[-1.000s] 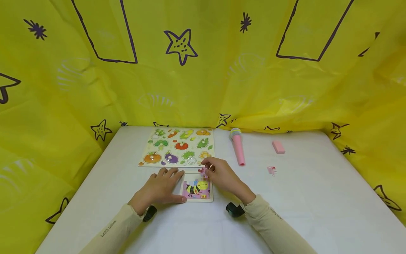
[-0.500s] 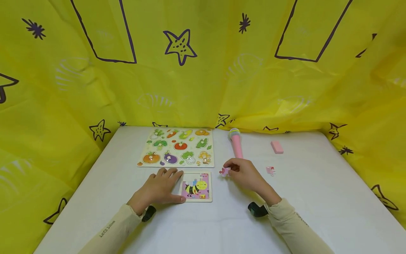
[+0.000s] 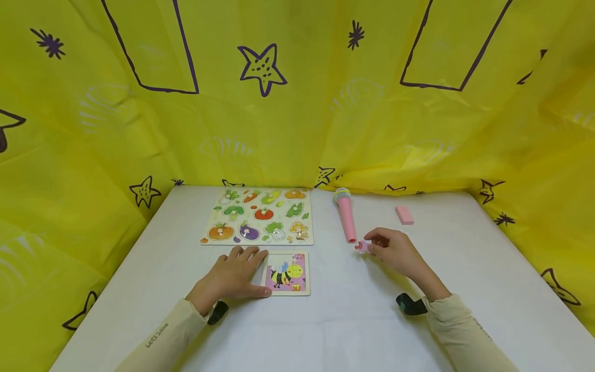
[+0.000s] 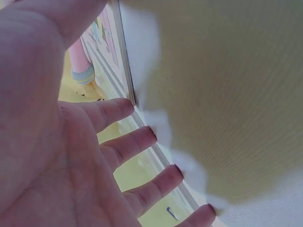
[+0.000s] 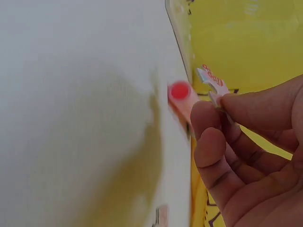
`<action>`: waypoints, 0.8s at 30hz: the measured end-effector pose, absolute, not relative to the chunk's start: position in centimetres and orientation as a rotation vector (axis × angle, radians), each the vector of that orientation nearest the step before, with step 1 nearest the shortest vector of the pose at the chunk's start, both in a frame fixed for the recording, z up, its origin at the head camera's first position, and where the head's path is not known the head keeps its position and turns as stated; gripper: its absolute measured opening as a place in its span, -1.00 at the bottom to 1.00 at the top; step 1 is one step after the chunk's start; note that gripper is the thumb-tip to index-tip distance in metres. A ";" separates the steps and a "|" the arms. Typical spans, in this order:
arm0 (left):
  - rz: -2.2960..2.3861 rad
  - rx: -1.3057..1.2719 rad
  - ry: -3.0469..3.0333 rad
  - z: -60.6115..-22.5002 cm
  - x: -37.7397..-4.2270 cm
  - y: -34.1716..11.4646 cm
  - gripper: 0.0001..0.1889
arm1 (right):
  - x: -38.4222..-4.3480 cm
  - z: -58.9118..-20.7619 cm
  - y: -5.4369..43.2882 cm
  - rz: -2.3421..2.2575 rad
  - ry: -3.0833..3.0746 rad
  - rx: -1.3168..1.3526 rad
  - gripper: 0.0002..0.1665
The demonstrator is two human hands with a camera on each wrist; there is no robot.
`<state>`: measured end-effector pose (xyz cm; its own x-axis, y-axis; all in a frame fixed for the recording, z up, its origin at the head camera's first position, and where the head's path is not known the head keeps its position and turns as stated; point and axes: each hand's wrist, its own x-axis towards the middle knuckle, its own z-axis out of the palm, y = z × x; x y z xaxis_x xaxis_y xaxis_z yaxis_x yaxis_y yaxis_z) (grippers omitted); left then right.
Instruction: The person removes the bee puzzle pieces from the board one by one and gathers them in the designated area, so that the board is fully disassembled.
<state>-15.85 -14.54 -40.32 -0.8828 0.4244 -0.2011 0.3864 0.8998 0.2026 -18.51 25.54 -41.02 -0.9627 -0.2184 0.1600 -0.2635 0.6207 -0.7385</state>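
- Head view is showing the right hand (image 3: 392,253) right of centre, pinching a pink puzzle piece (image 3: 360,247) with a red pattern between thumb and fingers; the right-wrist view is confirming this grip.
- That hand is sitting farther right than before: one second ago it was holding the piece at the puzzle's upper-right corner. It is now covering the spot where a second loose piece was lying.
- The left hand (image 3: 232,274), left of the lower centre, is keeping its place, fingers spread and extended, its thumb touching the lower-left corner of the puzzle tray (image 3: 307,273) and its index fingertip at the upper-left one.
- The tray is lying flat at lower centre, showing a bee picture with a pale gap along its upper left.
- Just beyond the held piece, the pink microphone (image 3: 346,217) is lying with its lower end uncovered again, after being partly hidden half a second ago.
- Above the tray, the vegetable board (image 3: 279,214) is resting unmoved.
- Farther right, a pink block (image 3: 404,215) is lying on the white table (image 3: 297,341).
- Yellow patterned cloth (image 3: 307,129) is filling the upper frame.
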 end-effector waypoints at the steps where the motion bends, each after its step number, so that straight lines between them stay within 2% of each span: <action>1: 0.233 0.613 2.824 -40.3 -15.8 -14.6 0.02 | -18.5 -41.0 25.9 1.293 -2.777 0.403 -0.83; 24: 0.254 0.605 2.805 -40.1 -15.7 -14.6 0.02 | -18.3 -40.9 32.7 1.135 -2.842 0.247 -0.77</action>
<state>-15.75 -14.60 -40.06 -0.8795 0.4246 -0.2149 0.3791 0.8981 0.2230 -18.27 32.67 -40.91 -0.9845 -0.1224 0.1256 -0.1752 0.7140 -0.6778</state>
